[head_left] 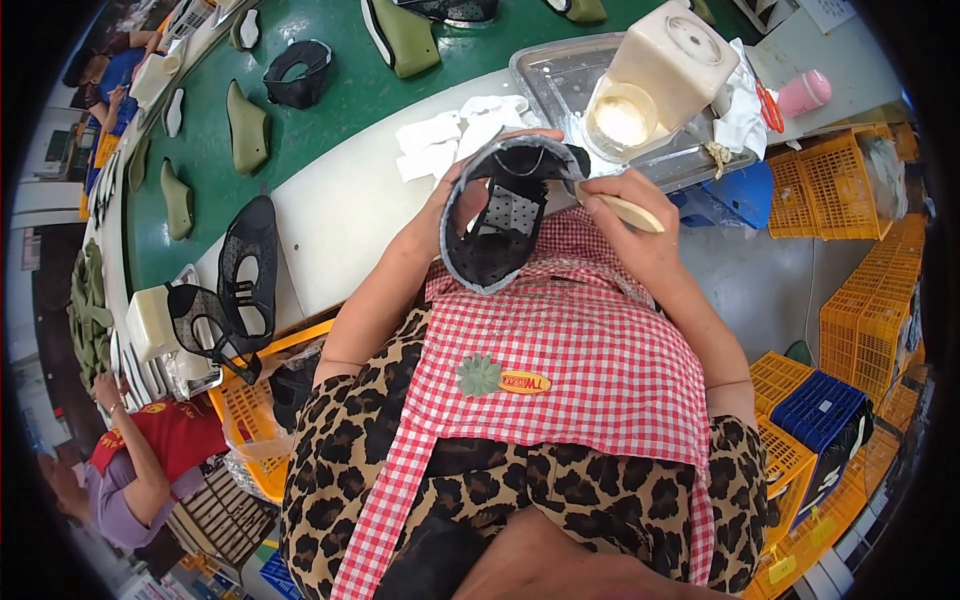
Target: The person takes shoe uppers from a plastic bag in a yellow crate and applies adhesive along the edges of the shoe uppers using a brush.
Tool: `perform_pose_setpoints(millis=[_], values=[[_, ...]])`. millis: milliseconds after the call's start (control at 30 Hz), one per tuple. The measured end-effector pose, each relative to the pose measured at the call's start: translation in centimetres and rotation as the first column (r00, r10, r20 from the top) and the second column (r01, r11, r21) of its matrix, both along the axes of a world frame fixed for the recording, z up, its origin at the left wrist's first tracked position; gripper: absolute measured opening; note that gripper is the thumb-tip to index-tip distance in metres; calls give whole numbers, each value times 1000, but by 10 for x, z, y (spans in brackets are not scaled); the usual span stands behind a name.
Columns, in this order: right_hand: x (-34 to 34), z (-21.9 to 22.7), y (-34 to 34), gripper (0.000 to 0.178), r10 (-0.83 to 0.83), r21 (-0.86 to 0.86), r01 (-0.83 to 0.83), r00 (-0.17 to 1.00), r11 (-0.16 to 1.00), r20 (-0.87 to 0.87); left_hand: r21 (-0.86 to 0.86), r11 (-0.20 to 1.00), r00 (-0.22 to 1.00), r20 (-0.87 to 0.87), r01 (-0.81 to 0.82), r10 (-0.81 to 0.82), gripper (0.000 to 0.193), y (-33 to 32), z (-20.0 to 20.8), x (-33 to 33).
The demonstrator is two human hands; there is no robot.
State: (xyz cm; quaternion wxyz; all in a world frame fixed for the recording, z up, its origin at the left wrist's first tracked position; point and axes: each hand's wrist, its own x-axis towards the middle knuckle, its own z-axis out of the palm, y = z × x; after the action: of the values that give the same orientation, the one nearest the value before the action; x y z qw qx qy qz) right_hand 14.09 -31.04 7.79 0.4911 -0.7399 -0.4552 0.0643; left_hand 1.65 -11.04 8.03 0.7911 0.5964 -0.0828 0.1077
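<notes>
My left hand [428, 228] grips a black shoe upper [485, 268] in front of my chest. The upper has a grey edge around its wide opening, which faces me, and a pale perforated panel shows inside. My right hand [645, 245] is closed around a brush with a pale handle [636, 214]. The brush's tip is at the right edge of the upper; its bristles are hard to make out. Just beyond, a squarish cream plastic container [668, 60] lies tilted, with white liquid at its round mouth [622, 118].
A clear tray [535, 75] holds the container; white cloths [440, 140] lie left of it. Green shoe lasts [248, 130] and black uppers [300, 75] stand on the green belt [320, 130]. Red scissors [769, 108], a pink bottle [803, 93] and yellow crates [830, 185] are at right. Co-workers sit at left.
</notes>
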Motion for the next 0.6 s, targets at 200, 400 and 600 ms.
perform_pose_setpoints(millis=[200,400,600], values=[[-3,-19,6,14,44,-28,-42,995,999,94,82,994,997,23,-72,71,97,-1,-9,1],[-8,-23,1,13,60,-59,-69,989,996,-137,221,959,977,160,-177,143,98,2,-25,6],[-5,-11,-5,15,114,-108,-184,878,977,-464,295,893,921,295,-340,253,83,5,-31,11]])
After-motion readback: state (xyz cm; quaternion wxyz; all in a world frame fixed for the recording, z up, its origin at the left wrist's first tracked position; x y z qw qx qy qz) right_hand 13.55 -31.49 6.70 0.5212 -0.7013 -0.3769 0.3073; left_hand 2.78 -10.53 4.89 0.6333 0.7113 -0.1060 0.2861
